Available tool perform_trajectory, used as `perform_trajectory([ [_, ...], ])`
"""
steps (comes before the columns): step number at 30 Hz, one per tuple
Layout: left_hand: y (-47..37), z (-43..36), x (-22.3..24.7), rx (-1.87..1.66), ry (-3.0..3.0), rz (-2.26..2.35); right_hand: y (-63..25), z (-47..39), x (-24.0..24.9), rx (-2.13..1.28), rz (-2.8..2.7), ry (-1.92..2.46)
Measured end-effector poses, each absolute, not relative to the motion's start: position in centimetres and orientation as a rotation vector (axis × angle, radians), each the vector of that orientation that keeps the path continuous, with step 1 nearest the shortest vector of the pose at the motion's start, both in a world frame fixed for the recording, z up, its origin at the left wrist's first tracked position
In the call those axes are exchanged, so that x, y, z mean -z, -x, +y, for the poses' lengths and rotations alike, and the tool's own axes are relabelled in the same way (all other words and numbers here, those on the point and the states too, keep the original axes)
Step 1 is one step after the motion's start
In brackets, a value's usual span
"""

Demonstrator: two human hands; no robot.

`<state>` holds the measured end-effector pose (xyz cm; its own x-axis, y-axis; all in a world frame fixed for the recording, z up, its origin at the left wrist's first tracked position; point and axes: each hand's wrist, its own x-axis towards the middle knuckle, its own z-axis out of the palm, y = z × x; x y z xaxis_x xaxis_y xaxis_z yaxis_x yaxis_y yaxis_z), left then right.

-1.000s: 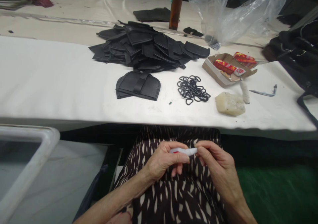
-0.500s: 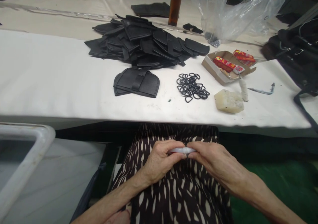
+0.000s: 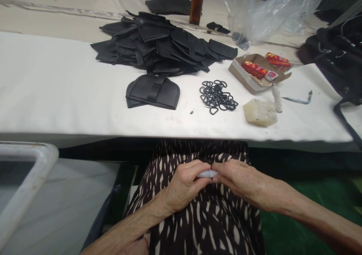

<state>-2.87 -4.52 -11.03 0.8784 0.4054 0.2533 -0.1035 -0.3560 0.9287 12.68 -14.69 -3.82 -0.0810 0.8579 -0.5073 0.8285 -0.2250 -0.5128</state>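
Note:
Above the lap, a small white plastic tube (image 3: pixel 206 174) lies level between my two hands, and most of it is hidden by the fingers. My left hand (image 3: pixel 183 183) grips its left part between thumb and fingers. The fingertips of my right hand (image 3: pixel 237 179) pinch its right end, almost touching those of the left. Beyond the table edge, black D-rings (image 3: pixel 217 96) lie in a loose heap. Left of them, two black leather-like pieces (image 3: pixel 154 92) with a strap overlap. Behind these is a large pile of similar black pieces (image 3: pixel 158 45).
An open cardboard box (image 3: pixel 249 76) with red packets (image 3: pixel 256 70) stands at the right. Near it lie a yellowish block (image 3: pixel 260 112), a white-wrapped handle tool (image 3: pixel 277 99) and a bent metal piece (image 3: pixel 299 99). Farther back are a clear plastic bag (image 3: pixel 254 17) and a brown bottle (image 3: pixel 197 4).
Both hands keep their hold on the tube, and the right fingers have shifted slightly left along it. The view has tilted a little, so the table things sit slightly higher and farther left.

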Motion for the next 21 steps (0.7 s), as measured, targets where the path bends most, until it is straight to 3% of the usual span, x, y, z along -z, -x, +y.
perform_trajectory([
  [10, 3.2, -4.6, 12.2, -0.543, -2.035, 0.087, -12.7, -15.6, 5.6, -0.944, -2.104, 2.094],
  [21, 2.9, -4.9, 10.7, -0.347, -1.820, 0.257, -12.4, -16.0, 4.8, -0.960, -2.015, 2.078],
])
